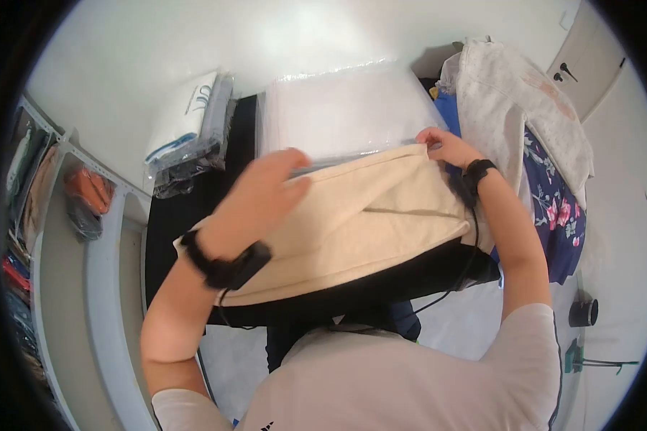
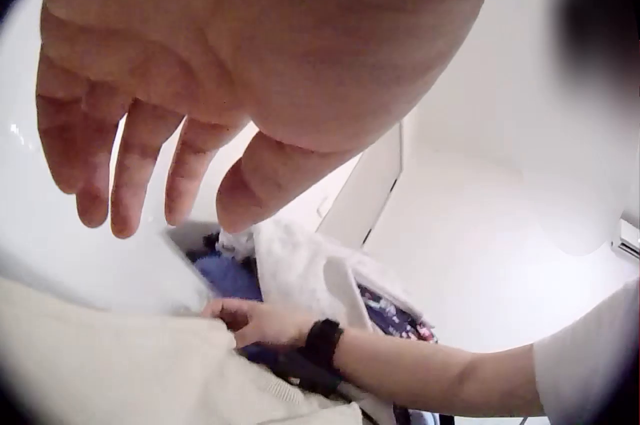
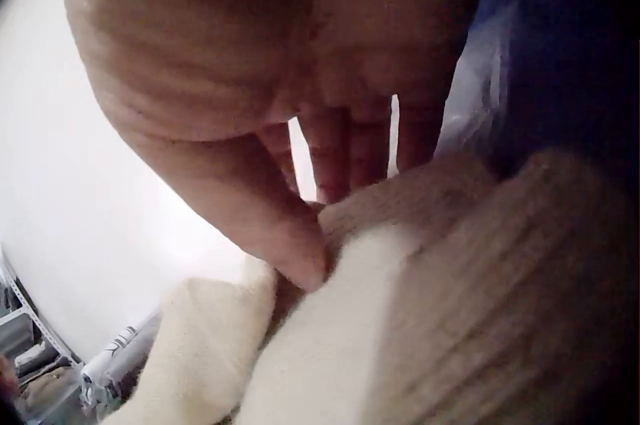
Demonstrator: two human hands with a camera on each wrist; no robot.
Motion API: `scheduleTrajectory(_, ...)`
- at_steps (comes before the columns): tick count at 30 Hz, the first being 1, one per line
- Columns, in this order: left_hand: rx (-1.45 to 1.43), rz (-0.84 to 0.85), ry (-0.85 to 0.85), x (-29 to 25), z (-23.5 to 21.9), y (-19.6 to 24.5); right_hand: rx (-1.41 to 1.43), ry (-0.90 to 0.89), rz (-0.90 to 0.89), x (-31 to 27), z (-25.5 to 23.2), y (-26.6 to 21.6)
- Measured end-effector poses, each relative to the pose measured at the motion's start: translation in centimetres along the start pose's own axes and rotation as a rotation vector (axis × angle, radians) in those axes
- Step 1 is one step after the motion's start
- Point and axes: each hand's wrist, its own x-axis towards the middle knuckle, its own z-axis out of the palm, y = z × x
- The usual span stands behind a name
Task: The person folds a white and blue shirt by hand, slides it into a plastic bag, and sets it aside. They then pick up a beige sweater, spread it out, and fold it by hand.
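A cream knit garment [image 1: 352, 223] lies folded lengthwise across the black table, its folds overlapping near the right end. At its far right corner my right hand [image 1: 449, 149] pinches the edge between thumb and fingers; the right wrist view shows the thumb [image 3: 290, 245] pressed on the soft cloth [image 3: 330, 335], with ribbed knit beside it. My left hand [image 1: 260, 201] is over the garment's left part, blurred in the head view. In the left wrist view that hand's fingers [image 2: 140, 165] extend loosely, with nothing in them.
A stack of clear plastic bags [image 1: 352, 108] lies behind the garment. Packaged clothing [image 1: 190, 118] sits at the back left of the black table [image 1: 172, 223]. On the right hang a pale garment [image 1: 507, 86] and a navy floral one [image 1: 553, 208]. Shelves [image 1: 57, 151] stand at the left.
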Motion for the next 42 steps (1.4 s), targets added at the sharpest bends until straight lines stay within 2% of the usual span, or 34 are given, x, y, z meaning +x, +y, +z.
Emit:
scheduleTrajectory(3, -0.088, 0.027, -0.226, 5.6, 5.9, -1.9, -0.083, -0.034, 0.033, 0.0, -0.2, 0.5)
scheduleTrajectory(4, -0.070, 0.010, -0.246, 6.9, 7.7, -2.3, -0.088, -0.050, 0.079, 0.0, -0.4, 0.6)
scheduleTrajectory(8, 0.043, 0.024, -0.275, 10.5, 12.4, -3.1, 0.076, -0.042, -0.007, 0.4, -1.3, 2.3)
scheduleTrajectory(11, 0.084, 0.039, -0.350, 11.0, 14.3, -3.2, 0.091, -0.031, -0.006, -0.6, -1.0, 0.7)
scheduleTrajectory(15, -0.050, -0.019, -0.391, 11.2, 14.1, -1.4, 0.062, -0.048, -0.085, -0.1, -1.2, 2.0)
scheduleTrajectory(17, -0.163, 0.193, -0.465, 11.1, 13.2, -0.3, 0.051, -0.050, -0.086, -0.1, -1.3, 1.9)
scheduleTrajectory(18, -0.157, 0.193, -0.478, 11.1, 12.6, 0.2, 0.064, -0.043, -0.085, -0.1, -1.4, 1.7)
scheduleTrajectory(20, -0.227, 0.053, -0.648, 11.1, 11.8, 0.9, 0.045, -0.059, -0.071, -0.2, -1.3, 1.4)
scheduleTrajectory(21, -0.225, 0.051, -0.655, 11.1, 11.6, 0.9, 0.052, -0.058, -0.068, -0.3, -1.3, 1.5)
scheduleTrajectory(23, -0.189, -0.077, -0.694, 11.3, 11.4, 0.8, 0.038, -0.063, -0.132, -0.3, -1.2, 1.5)
scheduleTrajectory(24, -0.188, -0.079, -0.695, 11.3, 11.5, 0.8, 0.041, -0.064, -0.133, -0.2, -1.3, 1.4)
scheduleTrajectory(26, -0.150, -0.018, -0.583, 11.3, 11.7, 0.7, 0.037, -0.110, -0.156, -0.2, -1.3, 1.2)
scheduleTrajectory(30, -0.166, 0.017, -0.522, 11.3, 12.5, 0.0, 0.096, -0.102, -0.193, 0.2, -1.4, 2.1)
scheduleTrajectory(33, -0.094, 0.036, -0.497, 11.4, 12.0, -0.2, -0.043, -0.164, -0.251, 0.7, -1.5, 3.0)
scheduleTrajectory(35, 0.048, -0.135, -0.558, 11.6, 10.8, -0.2, -0.122, -0.074, -0.180, 0.4, -1.3, 2.8)
scheduleTrajectory(39, -0.014, -0.101, -0.494, 11.3, 9.4, -2.9, -0.109, -0.071, -0.162, 0.6, -1.2, 2.9)
scheduleTrajectory(41, -0.345, -0.355, -0.345, 11.0, 8.9, -3.5, -0.059, -0.049, -0.052, 0.3, -1.0, 2.3)
scheduleTrajectory(42, -0.345, -0.355, -0.346, 10.9, 8.6, -3.8, -0.058, -0.049, -0.052, 0.3, -1.0, 2.3)
